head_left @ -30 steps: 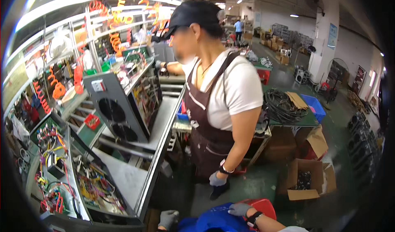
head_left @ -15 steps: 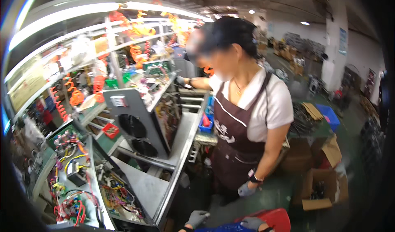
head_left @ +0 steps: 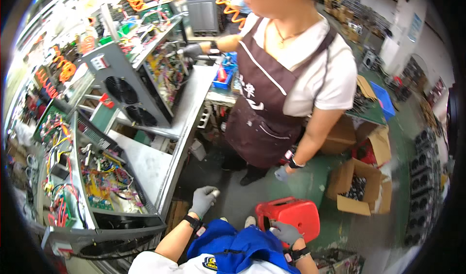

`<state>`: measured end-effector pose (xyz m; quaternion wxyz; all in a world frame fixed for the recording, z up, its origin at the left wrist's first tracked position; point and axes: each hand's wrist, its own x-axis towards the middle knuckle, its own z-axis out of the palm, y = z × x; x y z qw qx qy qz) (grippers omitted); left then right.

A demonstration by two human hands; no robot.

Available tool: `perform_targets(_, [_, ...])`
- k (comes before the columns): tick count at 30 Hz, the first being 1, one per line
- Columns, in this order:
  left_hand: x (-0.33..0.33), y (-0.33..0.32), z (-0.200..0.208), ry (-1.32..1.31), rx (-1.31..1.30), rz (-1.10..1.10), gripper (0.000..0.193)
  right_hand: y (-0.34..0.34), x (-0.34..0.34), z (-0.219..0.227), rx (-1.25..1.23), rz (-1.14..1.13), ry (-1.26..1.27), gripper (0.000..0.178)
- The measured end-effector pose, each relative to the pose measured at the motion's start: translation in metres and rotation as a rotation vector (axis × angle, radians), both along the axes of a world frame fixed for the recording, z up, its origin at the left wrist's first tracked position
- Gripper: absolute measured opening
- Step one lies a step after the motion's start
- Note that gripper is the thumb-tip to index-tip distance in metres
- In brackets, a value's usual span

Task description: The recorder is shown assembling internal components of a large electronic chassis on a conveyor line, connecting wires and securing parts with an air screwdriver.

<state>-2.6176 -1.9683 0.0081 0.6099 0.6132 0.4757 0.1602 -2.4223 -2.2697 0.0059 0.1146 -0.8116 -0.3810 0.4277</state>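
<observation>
A smooth red plastic stool [head_left: 307, 213] stands by the right hand [head_left: 286, 233], its grey-gloved fingers bent; the left hand [head_left: 202, 201] hangs half-curled near the metal counter [head_left: 145, 165]. Can't tell if either grips anything.

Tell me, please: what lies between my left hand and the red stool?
In the head view, dark floor lies between your left hand and the red stool; shoe tips show lower.

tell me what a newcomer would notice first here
Probably the co-worker in the dark apron, standing at upper centre beside the bench. Then the bright red stool, low, right of centre by the wearer's right hand, and the grey unit with two round fans on the bench at upper left.
</observation>
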Motion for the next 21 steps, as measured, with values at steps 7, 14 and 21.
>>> perform_targets(7, [0.032,0.158,0.157,-0.246,0.843,0.465,0.016,0.212,0.034,0.1,0.672,0.399,0.149,0.036])
perform_targets(14, [0.007,0.335,0.319,-0.158,1.695,0.622,0.018,0.466,0.007,0.258,1.015,0.514,0.498,0.03])
perform_targets(21, [-0.025,0.456,0.399,-0.02,1.347,0.293,0.019,0.665,-0.015,0.379,1.148,0.522,0.64,0.032])
